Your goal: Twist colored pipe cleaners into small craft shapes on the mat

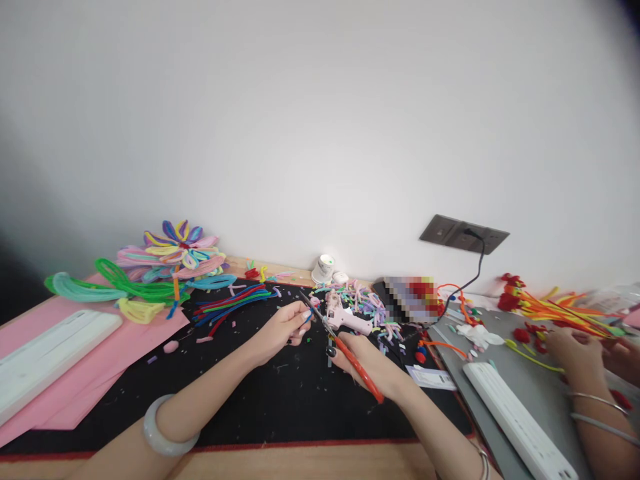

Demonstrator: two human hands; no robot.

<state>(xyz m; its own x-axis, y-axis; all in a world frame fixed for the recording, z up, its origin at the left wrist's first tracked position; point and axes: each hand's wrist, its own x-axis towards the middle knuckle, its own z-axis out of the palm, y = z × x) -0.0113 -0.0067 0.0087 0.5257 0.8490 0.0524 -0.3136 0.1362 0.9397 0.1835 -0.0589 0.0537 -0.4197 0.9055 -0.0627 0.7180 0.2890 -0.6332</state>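
Note:
My left hand (284, 328) is closed in a pinch above the black mat (225, 400). A small blue bit (308, 318), apparently pipe cleaner, shows at its fingertips. In my right hand (363, 363) are scissors with orange-red handles (361, 371). Their blades point up and left, close beside the left fingertips. Just behind the right hand lies a pale pink glue gun (350, 320), amid a pile of short pastel pipe cleaner pieces (367, 300). Left of my hands rests a bundle of red, blue and green pipe cleaners (230, 303).
A looped pipe cleaner flower bunch (183, 250) and a white power strip (55, 360) sit on pink sheets (105, 380). A paper cup (324, 268) stands by the wall. On the right, another person's hands (580, 357) work beside a second white strip (520, 420). A cord hangs from the socket (463, 233).

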